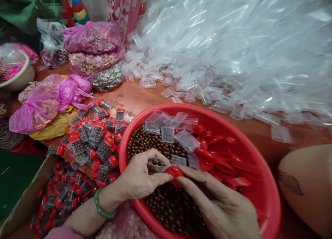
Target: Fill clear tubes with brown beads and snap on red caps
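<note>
My left hand (141, 175), with a green bead bracelet (101, 206) at the wrist, grips a clear plastic tube (157, 167) with brown balls at its open mouth. Thumb and fingers of my right hand (215, 197) pinch a red cap (176, 175) beside the tube's mouth; the left thumb also touches the cap. Both hands are over a large red basin (223, 121). In the basin lie brown balls (176, 208), several empty clear tubes (186, 139) and, on the right side, red plastic caps (220, 159).
Filled, red-capped tubes (95, 132) are heaped left of the basin, with more in a cardboard box (26, 204). A big pile of clear tubes (233, 52) lies behind. Pink bags (93, 42) stand back left; a round tan object (308, 183) is at right.
</note>
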`<action>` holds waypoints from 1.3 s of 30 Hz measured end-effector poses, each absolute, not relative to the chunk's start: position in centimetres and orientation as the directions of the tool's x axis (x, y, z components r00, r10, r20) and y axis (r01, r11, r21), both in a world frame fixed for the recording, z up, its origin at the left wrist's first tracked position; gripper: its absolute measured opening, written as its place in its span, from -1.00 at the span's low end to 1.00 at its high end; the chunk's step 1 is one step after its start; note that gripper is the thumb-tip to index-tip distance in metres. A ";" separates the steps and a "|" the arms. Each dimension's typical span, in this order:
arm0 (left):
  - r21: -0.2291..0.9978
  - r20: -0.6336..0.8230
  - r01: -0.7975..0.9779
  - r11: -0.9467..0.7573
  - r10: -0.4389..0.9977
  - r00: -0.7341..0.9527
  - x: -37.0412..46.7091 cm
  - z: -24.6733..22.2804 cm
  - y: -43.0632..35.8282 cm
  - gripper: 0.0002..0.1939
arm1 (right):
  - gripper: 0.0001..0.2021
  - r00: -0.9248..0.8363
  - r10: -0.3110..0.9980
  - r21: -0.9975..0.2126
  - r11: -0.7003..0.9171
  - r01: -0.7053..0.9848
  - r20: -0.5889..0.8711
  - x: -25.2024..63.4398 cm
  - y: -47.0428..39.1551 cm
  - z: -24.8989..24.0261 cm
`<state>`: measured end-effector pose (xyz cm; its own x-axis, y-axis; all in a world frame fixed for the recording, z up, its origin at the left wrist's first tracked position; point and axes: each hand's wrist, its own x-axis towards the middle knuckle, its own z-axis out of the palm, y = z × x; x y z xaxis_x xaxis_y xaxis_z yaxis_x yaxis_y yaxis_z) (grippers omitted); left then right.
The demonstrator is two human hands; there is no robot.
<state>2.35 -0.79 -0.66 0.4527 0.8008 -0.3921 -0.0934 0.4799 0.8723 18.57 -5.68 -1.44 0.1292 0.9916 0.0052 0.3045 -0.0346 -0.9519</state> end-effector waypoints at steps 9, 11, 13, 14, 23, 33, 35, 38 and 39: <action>0.924 -0.368 0.128 0.360 0.751 0.548 2.0 -0.9 -0.9 -0.89 | -0.83 0.231 0.972 -0.940 -0.049 0.338 0.032 19.9 -4.8 -0.3; 0.923 -0.378 0.179 0.340 0.717 0.585 1.8 -1.1 -1.0 -0.89 | -0.86 0.186 0.980 -0.942 -0.001 0.335 0.065 20.2 -4.0 0.3; 0.930 -0.362 0.180 0.320 0.713 0.600 1.8 -1.2 -1.0 -0.88 | -0.88 0.068 0.990 -0.936 0.093 0.339 0.123 20.1 -3.5 0.6; 0.934 -0.351 0.174 0.312 0.713 0.607 1.7 -1.3 -1.0 -0.87 | -0.88 0.006 0.988 -0.928 0.141 0.344 0.153 19.9 -3.3 0.7; 0.905 -0.398 0.138 0.402 0.686 0.609 1.8 -1.4 -0.9 -0.86 | -0.79 -0.198 0.934 -0.784 0.358 0.507 0.298 21.5 -3.5 0.5; 0.917 -0.370 0.103 0.386 0.722 0.585 1.9 -1.4 -0.9 -0.88 | -0.79 0.044 0.986 -0.935 0.139 0.326 0.162 19.5 -3.7 1.2; 0.919 -0.348 0.070 0.388 0.715 0.606 1.8 -1.4 -0.9 -0.87 | -0.79 0.029 0.986 -0.950 0.150 0.274 0.164 18.4 -3.6 0.8; 0.938 -0.290 0.042 0.345 0.709 0.643 1.8 -1.1 -0.8 -0.86 | -0.80 0.021 0.984 -0.955 0.168 0.245 0.178 17.5 -3.6 0.2; 0.943 -0.272 0.036 0.331 0.704 0.656 1.7 -1.0 -0.8 -0.86 | -0.81 0.025 0.984 -0.957 0.165 0.239 0.176 17.4 -3.6 0.1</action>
